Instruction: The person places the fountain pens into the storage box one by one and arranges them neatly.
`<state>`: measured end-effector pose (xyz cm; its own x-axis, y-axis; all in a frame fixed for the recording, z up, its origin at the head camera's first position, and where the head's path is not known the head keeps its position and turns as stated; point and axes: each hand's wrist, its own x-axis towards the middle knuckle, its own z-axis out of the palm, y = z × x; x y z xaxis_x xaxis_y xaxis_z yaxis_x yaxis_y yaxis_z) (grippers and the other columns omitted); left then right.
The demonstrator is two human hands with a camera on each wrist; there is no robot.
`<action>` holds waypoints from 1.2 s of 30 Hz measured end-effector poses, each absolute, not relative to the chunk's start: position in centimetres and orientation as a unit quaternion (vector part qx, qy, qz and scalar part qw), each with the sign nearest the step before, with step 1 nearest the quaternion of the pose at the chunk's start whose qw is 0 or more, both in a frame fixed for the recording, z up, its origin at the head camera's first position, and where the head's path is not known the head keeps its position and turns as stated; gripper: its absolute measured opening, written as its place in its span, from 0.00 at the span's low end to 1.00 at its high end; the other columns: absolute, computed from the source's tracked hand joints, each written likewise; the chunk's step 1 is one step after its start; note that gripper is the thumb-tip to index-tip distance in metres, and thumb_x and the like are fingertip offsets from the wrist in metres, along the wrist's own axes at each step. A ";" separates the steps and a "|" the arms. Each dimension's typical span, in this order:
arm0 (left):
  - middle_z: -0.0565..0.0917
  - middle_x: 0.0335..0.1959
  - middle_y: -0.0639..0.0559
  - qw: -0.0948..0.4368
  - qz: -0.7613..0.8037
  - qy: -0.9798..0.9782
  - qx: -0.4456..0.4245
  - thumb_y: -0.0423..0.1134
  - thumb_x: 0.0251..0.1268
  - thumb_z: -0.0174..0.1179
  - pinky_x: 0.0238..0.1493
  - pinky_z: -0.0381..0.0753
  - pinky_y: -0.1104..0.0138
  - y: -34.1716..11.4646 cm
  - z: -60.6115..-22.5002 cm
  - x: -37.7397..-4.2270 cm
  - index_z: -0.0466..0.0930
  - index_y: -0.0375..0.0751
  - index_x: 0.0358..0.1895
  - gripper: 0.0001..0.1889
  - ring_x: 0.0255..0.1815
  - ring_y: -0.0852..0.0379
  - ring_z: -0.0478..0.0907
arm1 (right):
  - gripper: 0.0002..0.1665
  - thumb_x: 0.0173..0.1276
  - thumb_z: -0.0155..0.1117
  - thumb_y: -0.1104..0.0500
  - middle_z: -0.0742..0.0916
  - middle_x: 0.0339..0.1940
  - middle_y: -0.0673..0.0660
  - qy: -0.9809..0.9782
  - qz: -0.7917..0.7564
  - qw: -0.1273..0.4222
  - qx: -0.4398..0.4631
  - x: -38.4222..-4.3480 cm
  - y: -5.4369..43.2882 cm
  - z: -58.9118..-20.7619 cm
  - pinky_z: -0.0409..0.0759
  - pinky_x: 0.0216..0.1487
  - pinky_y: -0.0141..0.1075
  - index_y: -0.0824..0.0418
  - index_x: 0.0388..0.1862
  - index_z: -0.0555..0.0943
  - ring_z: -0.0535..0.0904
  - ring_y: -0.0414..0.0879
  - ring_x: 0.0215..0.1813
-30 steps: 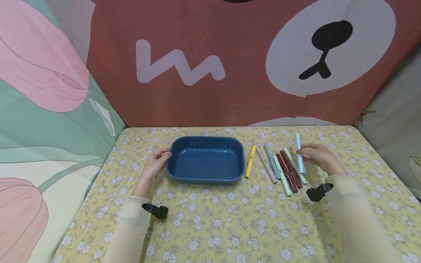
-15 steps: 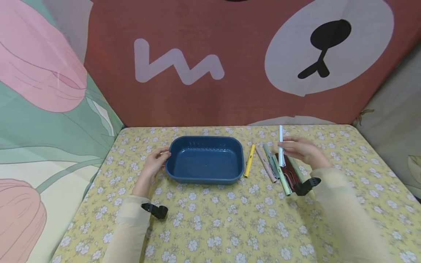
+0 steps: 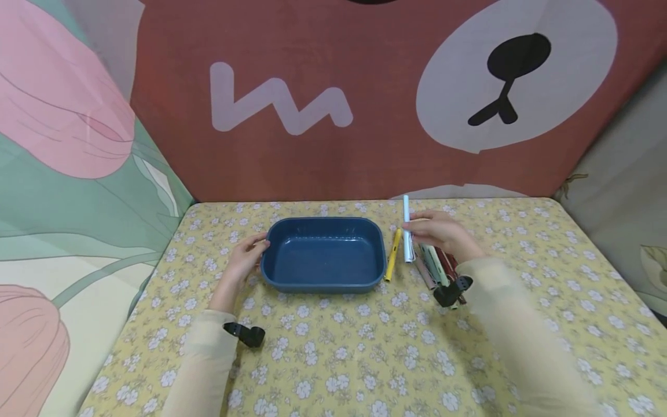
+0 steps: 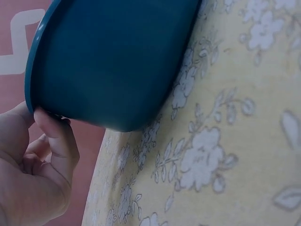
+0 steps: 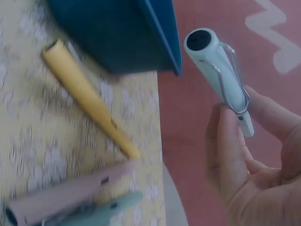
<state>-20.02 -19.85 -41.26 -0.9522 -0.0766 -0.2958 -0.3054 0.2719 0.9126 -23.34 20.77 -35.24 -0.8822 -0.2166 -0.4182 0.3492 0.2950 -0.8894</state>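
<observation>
My left hand (image 3: 245, 258) pinches the left rim of a dark blue plastic basin (image 3: 323, 288) on the table; in the left wrist view the thumb and fingers (image 4: 59, 136) meet at its corner. My right hand (image 3: 440, 231) holds a pale blue pen (image 3: 406, 217) upright above the table, just right of the basin. In the right wrist view the pen (image 5: 218, 70) shows a wire clip and a black end, pinched between thumb and fingers. A yellow pen (image 3: 393, 258) lies between the basin and the raised pen. The right hand and wrist camera partly hide several other pens.
Under the right hand lie a pinkish pen (image 3: 425, 273), green pens and dark red pens (image 3: 446, 260), side by side. A yellow flowered cloth (image 3: 339, 353) covers the table. A red printed backdrop (image 3: 292, 168) stands behind the far edge.
My right hand has moved left with the pale blue pen, from the right end of the row of pens across to beside the yellow pen. The left hand stays on the basin's rim.
</observation>
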 end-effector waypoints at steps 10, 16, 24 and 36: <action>0.72 0.34 0.58 0.096 0.592 0.792 -0.117 0.49 0.74 0.48 0.26 0.72 0.74 -19.9 -41.4 -20.1 0.64 0.47 0.71 0.26 0.24 0.67 0.69 | 0.35 0.69 0.60 0.60 0.81 0.37 0.45 0.769 -0.588 0.246 0.048 -23.7 16.0 -34.6 0.81 0.54 0.32 0.66 0.72 0.60 0.80 0.32 0.35; 0.71 0.35 0.58 0.098 0.593 0.791 -0.113 0.49 0.74 0.48 0.27 0.73 0.73 -20.1 -41.5 -20.1 0.63 0.47 0.72 0.26 0.25 0.67 0.68 | 0.33 0.67 0.62 0.61 0.81 0.37 0.48 0.766 -0.591 0.247 0.051 -23.6 13.0 -34.5 0.82 0.51 0.32 0.65 0.69 0.65 0.80 0.33 0.34; 0.71 0.35 0.57 0.100 0.590 0.792 -0.117 0.48 0.74 0.48 0.26 0.72 0.74 -20.0 -41.4 -20.2 0.63 0.47 0.72 0.26 0.25 0.65 0.68 | 0.33 0.68 0.62 0.62 0.79 0.61 0.65 0.757 -0.603 0.248 0.046 -23.3 10.0 -35.6 0.76 0.63 0.43 0.64 0.70 0.66 0.83 0.43 0.47; 0.72 0.36 0.56 0.102 0.587 0.795 -0.114 0.48 0.74 0.48 0.26 0.73 0.74 -20.0 -41.4 -20.1 0.63 0.47 0.72 0.26 0.25 0.66 0.68 | 0.27 0.65 0.64 0.63 0.84 0.44 0.57 0.737 -0.629 0.239 0.066 -22.8 6.5 -37.2 0.79 0.60 0.43 0.64 0.63 0.73 0.80 0.39 0.34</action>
